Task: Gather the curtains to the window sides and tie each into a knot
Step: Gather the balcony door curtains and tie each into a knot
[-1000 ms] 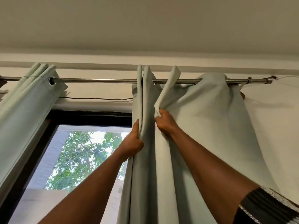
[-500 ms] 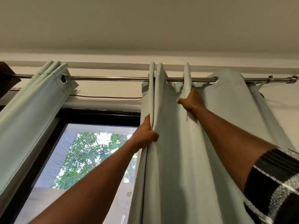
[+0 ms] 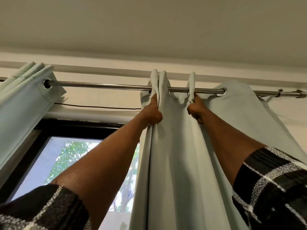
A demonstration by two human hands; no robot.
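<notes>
Curtains are partly gathered: the left curtain [image 3: 25, 103] bunches at its side, unknotted (as far as shown). Both hands, left hand [image 3: 153, 113] and right hand [image 3: 196, 112], clench the right curtain [image 3: 179, 146] under the rod [image 3: 99, 85], still spread.

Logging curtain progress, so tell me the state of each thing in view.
Left curtain, bunched at the left side.
Right curtain, partly gathered on the rod.
Left hand grip, holds the right curtain's leading folds.
Right hand grip, holds a fold under the rod.
Window, partly uncovered.
</notes>
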